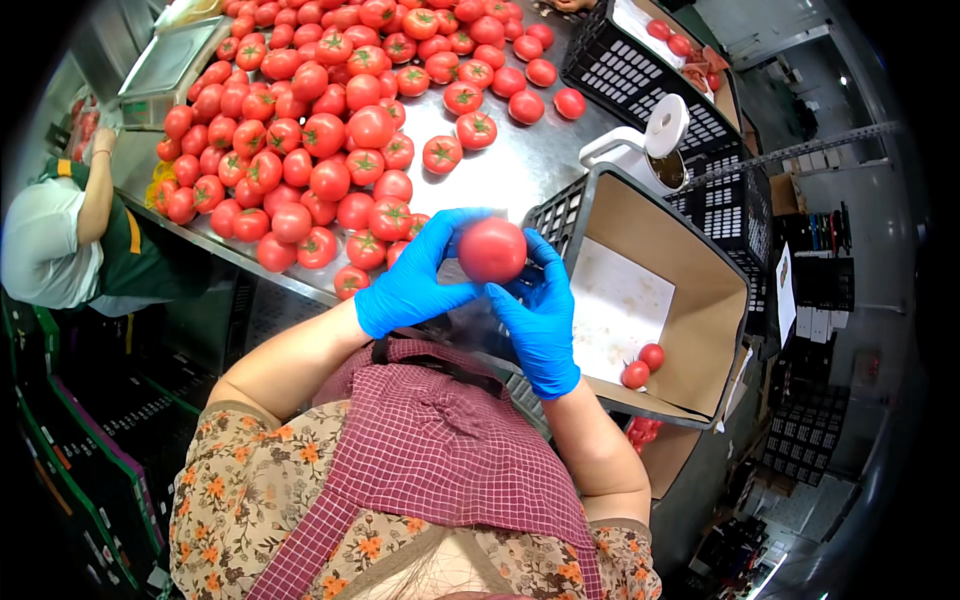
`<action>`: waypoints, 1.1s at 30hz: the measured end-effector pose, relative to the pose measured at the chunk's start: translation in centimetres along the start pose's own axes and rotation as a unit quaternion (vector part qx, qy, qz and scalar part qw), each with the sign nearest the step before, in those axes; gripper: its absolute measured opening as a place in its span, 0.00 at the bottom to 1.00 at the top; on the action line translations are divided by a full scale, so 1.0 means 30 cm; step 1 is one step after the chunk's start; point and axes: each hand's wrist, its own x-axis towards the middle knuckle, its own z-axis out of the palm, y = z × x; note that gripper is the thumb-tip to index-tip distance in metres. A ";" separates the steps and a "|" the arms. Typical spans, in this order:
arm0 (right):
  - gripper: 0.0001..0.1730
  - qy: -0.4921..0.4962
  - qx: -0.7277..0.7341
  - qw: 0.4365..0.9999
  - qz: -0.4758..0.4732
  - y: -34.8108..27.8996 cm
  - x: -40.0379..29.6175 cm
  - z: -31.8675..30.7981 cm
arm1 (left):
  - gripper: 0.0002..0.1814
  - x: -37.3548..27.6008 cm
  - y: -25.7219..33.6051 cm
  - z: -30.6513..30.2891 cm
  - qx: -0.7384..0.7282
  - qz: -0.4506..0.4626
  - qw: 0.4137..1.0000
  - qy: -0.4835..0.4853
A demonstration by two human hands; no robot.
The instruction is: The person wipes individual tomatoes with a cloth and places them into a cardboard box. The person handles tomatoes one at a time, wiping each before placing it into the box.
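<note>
Between both hands, in front of my chest, is a large red tomato point(492, 250). My left hand point(427, 274), in a blue disposable glove, curves around its left side with the thumb below. My right hand point(536, 315), gloved the same way, holds its right and lower side. To the left a big heap of red tomatoes point(315, 135), many with green calyxes, covers the metal table point(517, 169). Just right of my right hand stands a black plastic crate point(592, 202) lined with brown cardboard and white paper, with two tomatoes point(635, 374) in its near corner.
A white lidded jug point(622, 146) stands behind the lined crate. Another black crate point(630, 67) at the back holds a few tomatoes. A scale point(169, 67) sits at the far left. Beside it works a person point(67, 232) in a green apron. Stacked dark crates point(112, 420) fill the lower left.
</note>
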 end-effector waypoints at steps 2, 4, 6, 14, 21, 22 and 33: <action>0.42 0.012 -0.019 0.999 -0.044 0.050 0.007 0.036 | 0.45 -0.010 -0.022 -0.027 0.027 -0.006 1.000 0.003; 0.40 0.020 0.028 0.999 -0.024 0.059 0.001 0.084 | 0.47 -0.019 -0.026 -0.050 0.013 -0.032 0.999 0.018; 0.37 0.038 0.053 0.997 -0.038 0.124 0.000 0.119 | 0.47 -0.027 -0.018 -0.067 -0.043 -0.076 0.995 0.049; 0.49 0.207 0.062 0.972 0.094 0.488 0.076 0.092 | 0.41 -0.060 -0.101 -0.191 -0.148 -0.167 0.968 0.115; 0.46 0.133 0.179 0.943 0.245 0.559 0.124 0.109 | 0.31 -0.062 -0.221 -0.239 -0.327 -0.243 0.905 0.126; 0.44 0.091 0.184 0.951 0.232 0.575 0.128 0.106 | 0.30 -0.060 -0.239 -0.240 -0.330 -0.251 0.902 0.120; 0.31 0.128 0.032 0.990 0.041 0.399 0.096 0.140 | 0.35 -0.022 -0.156 -0.270 -0.334 -0.256 0.907 -0.032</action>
